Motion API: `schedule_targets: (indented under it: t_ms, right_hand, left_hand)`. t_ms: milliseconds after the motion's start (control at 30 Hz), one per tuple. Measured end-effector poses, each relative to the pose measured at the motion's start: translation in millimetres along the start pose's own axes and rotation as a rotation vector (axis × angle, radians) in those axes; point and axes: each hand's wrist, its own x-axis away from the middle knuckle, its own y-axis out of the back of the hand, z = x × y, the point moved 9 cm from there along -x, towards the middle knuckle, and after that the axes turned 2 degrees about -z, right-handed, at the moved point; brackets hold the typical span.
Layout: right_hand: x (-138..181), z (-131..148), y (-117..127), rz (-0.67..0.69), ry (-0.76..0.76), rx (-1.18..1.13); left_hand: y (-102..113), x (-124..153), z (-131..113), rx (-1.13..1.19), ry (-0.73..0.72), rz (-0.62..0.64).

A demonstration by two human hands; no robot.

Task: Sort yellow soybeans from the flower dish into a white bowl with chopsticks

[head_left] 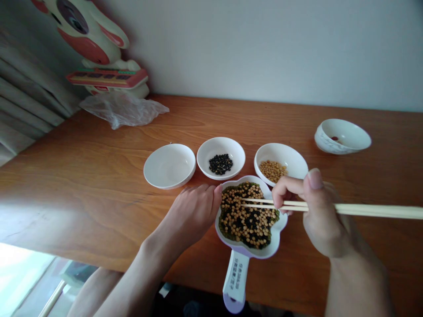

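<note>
A pale lilac flower-shaped pan (278, 241), its labelled handle toward me, holds a mix of tan soybeans, black beans and small green beans. At its left rim, my left hand (198, 204) is closed with the thumb at the edge, steadying the pan; its other fingers curl out of sight. My right hand (317, 211) grips a pair of wooden chopsticks (363, 209), whose tips reach into the beans. Just behind the pan stand a white bowl (238, 149) with black beans and another white bowl (299, 163) with soybeans, close to my right fingers.
A white bowl (168, 165) with nothing visible inside stands left of the black-bean bowl. Farther back right, a patterned bowl (357, 138) contains a few reddish bits. A crumpled plastic bag (127, 110) and a dog-shaped toy keyboard (109, 78) sit at the back left by a curtain.
</note>
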Motion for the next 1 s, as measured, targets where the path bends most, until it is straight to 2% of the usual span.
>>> schedule_targets:
  t_ms: [167, 400, 700, 1000]
  right_hand:
    - [-0.3, 6.1, 0.8, -0.02, 0.039, 0.009]
    - [0.2, -2.3, -0.7, -0.006, 0.035, -0.039]
    - [0.1, -0.2, -2.2, -0.007, 0.016, 0.007]
    - [12.7, -7.5, 6.1, -0.022, -0.007, 0.034]
  left_hand:
    - [-2.1, 0.1, 0.0, 0.023, 0.0, 0.02]
    - [6.1, -1.7, 4.0, 0.02, 0.056, 0.052]
    - [12.3, -1.4, 0.3, -0.065, 0.011, 0.0]
    - [9.4, -2.1, 2.2, 0.074, 0.05, 0.038]
